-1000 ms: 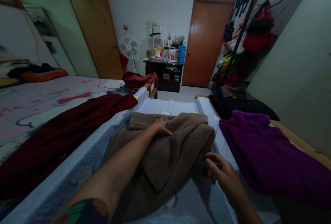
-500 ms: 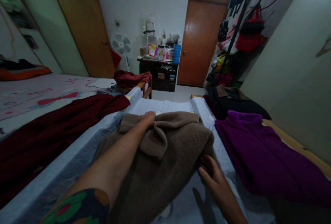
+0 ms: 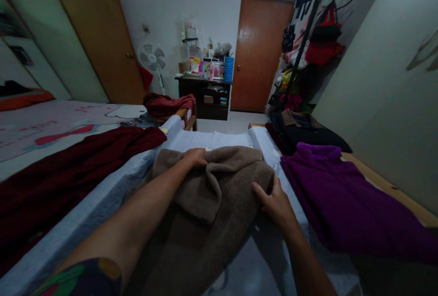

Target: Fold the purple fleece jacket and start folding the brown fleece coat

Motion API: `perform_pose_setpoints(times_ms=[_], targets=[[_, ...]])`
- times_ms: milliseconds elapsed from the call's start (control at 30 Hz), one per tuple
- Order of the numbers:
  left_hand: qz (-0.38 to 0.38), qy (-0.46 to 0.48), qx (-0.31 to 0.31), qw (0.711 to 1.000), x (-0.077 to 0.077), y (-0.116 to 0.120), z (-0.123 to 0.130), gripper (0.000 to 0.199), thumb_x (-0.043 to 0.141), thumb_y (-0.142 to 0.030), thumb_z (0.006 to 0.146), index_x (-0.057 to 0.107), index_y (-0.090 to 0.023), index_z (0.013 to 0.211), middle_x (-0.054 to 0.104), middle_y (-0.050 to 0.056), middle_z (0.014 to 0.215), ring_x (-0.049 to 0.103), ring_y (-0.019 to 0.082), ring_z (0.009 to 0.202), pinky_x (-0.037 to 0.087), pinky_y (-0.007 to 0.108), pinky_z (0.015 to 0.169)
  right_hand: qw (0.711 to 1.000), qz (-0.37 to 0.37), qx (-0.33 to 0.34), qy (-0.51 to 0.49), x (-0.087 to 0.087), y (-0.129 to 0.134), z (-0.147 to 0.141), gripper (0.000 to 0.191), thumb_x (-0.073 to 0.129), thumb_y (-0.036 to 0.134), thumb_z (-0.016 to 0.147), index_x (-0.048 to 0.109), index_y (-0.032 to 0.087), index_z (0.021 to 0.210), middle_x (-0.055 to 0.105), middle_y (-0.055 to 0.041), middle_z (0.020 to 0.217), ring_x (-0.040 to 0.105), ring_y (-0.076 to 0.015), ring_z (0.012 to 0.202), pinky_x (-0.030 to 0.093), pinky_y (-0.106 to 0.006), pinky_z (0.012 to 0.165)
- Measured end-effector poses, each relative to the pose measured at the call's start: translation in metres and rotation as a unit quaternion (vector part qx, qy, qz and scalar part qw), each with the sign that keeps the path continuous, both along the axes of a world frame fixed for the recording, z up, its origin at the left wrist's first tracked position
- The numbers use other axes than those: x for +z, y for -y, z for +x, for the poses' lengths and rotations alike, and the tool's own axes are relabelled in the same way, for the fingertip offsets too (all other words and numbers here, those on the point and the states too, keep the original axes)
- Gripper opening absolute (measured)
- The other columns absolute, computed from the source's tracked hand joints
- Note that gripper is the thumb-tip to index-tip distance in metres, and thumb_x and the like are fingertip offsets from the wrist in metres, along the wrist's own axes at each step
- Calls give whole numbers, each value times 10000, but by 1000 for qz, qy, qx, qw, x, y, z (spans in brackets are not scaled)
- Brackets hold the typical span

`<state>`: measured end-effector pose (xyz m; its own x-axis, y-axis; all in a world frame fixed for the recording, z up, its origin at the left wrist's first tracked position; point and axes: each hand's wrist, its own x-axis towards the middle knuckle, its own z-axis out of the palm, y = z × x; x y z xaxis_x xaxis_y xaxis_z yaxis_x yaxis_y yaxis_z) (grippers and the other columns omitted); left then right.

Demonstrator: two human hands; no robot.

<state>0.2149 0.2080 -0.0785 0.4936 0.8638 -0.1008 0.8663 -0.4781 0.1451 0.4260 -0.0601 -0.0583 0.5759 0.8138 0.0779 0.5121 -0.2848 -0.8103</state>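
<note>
A brown fleece jacket [image 3: 236, 186] lies partly folded on the pale sheet [image 3: 219, 138] in front of me. Near its collar, my left hand [image 3: 195, 157] is closed on the fabric, the fingertips partly hidden by the cloth. My right hand [image 3: 276, 200] grips the jacket's right edge, thumb on top and the other fingers at the far side. One sleeve or flap of the jacket is folded over its middle, between my two hands.
Right of the jacket lies a folded purple jacket [image 3: 342, 200], with dark folded clothes [image 3: 308, 132] behind it. Dark red clothing [image 3: 92, 159] spreads along the left. Farther off stand a fan [image 3: 151, 57], a black cabinet [image 3: 185, 90] and a wooden door [image 3: 255, 54].
My right hand has moved up and slightly forward along the jacket's right edge, which is now between thumb and fingers. My left hand stays near the collar. The view has shifted slightly.
</note>
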Motion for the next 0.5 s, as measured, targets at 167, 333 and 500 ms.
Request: perform_pose_setpoints(times_ms=[167, 333, 500], targets=[[51, 44, 21, 997, 21, 15, -11, 415, 618, -389, 667, 626, -226, 1048, 700, 77, 1055, 649, 269, 985, 477, 302, 756, 989, -40, -13, 144, 8, -28, -1, 561, 602, 368, 767, 473, 160, 1271, 649, -167, 1135, 626, -331, 1038, 474, -424, 886], [73, 116, 102, 985, 40, 19, -39, 381, 565, -399, 726, 605, -191, 1042, 696, 63, 1022, 657, 240, 926, 474, 280, 719, 985, 80, 45, 148, 10, -73, 9, 576, 536, 184, 691, 482, 189, 1264, 646, -116, 1147, 594, -291, 1106, 453, -395, 953], [30, 206, 193, 959, 41, 20, -65, 445, 590, -479, 736, 595, -173, 1059, 693, 86, 1051, 648, 261, 969, 481, 294, 742, 982, 149, 92, 69, -8, -113, 15, 824, 516, 241, 691, 223, 120, 1452, 467, -165, 1402, 469, -278, 1288, 395, -406, 1060]])
